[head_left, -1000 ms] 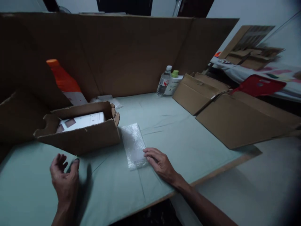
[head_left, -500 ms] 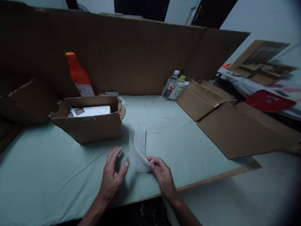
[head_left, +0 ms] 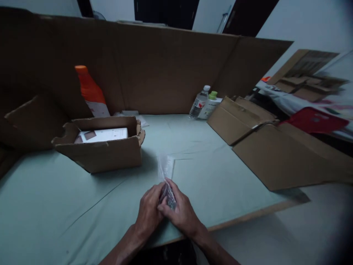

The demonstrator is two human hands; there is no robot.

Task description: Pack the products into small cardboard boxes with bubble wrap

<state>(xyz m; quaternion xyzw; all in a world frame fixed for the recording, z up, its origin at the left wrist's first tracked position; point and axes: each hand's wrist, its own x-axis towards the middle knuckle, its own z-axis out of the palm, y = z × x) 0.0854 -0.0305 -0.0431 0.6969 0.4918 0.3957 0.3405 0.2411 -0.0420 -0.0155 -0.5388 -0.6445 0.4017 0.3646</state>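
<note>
A clear bubble-wrap pouch [head_left: 166,167] stands out from between my two hands, near the front edge of the table. My left hand [head_left: 150,206] closes on its left side. Fingers and thumb of my right hand [head_left: 180,211] grip the right side, and the thumb reaches across toward the left hand. The near end of the pouch is gathered and looks dark inside; I cannot make out whether anything is in it. Its far end lies flat on the pale green cloth [head_left: 209,173].
Left of the hands stands an open cardboard box [head_left: 116,156] holding a white carton [head_left: 110,135]. Behind it are an orange bottle [head_left: 92,90] and a tall cardboard wall [head_left: 165,70]. A clear water bottle [head_left: 199,103], a green-capped bottle [head_left: 211,106] and cardboard flaps [head_left: 289,154] are at right.
My left hand, open beside the pouch before, has moved right and taken hold of it. The pouch's near end is now lifted and squeezed together between both hands.
</note>
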